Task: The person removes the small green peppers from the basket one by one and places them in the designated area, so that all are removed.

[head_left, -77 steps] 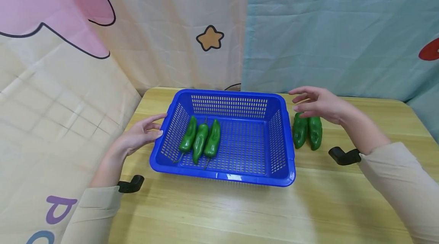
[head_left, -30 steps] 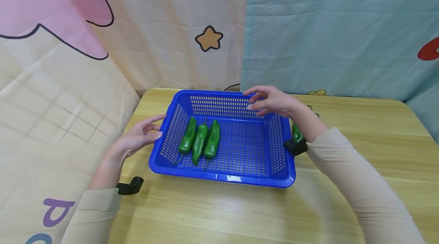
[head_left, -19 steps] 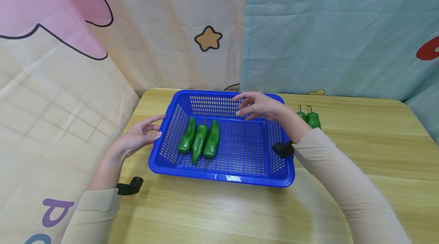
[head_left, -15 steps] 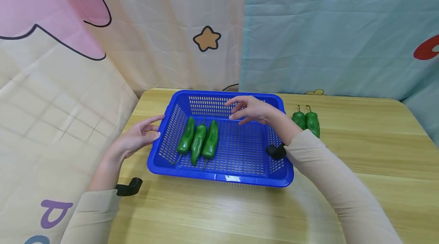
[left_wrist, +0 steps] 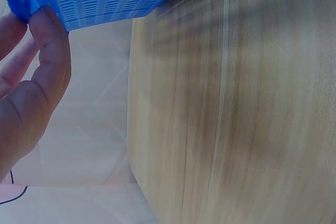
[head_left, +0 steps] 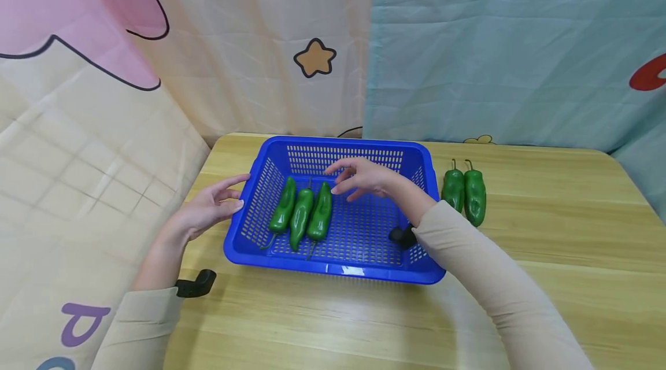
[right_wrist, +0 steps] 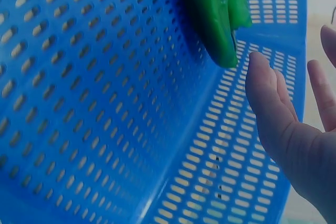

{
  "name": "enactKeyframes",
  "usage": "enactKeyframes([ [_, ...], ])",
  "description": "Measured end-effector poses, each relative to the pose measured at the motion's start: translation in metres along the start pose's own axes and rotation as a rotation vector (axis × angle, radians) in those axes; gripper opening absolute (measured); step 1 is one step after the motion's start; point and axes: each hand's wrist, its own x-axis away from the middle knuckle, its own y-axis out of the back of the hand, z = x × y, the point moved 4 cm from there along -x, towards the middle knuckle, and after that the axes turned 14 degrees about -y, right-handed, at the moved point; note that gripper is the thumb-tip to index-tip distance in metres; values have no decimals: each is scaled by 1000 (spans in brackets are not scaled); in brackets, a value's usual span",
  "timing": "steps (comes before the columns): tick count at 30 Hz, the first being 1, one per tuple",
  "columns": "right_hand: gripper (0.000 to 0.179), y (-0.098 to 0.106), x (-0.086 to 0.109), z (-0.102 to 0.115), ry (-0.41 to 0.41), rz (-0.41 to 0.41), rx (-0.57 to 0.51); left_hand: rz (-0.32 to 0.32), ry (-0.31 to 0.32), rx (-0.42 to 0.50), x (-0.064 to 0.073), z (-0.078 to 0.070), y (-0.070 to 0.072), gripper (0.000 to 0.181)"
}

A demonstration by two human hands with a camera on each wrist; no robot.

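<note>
In the head view, a blue plastic basket (head_left: pixel 333 276) with slotted walls stands on the table. Toward its left side lie three long green peppers (head_left: pixel 300 218), side by side. My left hand (head_left: pixel 208 208) is at the left rim, index fingertip and thumb touching it from outside; the left wrist view shows the thumb (left_wrist: pixel 48 40) against the basket wall. Over the basket's inside hovers my right hand (head_left: pixel 364 178), fingers loosely bent and holding nothing, its thumb close to the rightmost pepper's tip. In the right wrist view a gap separates that pepper (right_wrist: pixel 212 30) from the thumb.
Two more green peppers (head_left: pixel 474 196) lie on the wooden table (head_left: pixel 562 214) just right of the basket, partly behind my right forearm. Printed curtains (head_left: pixel 468 58) hang close behind the table and along its left side.
My right hand has moved left from above the two outside peppers, across the right rim, and lower over the basket toward the three peppers. The left hand has stayed at the rim.
</note>
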Motion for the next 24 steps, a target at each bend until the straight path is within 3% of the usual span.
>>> enactKeyframes([
  [24, 51, -24, -21, -13, -95, 5, 30, 3, -2, 5, -1, 0, 0, 65],
])
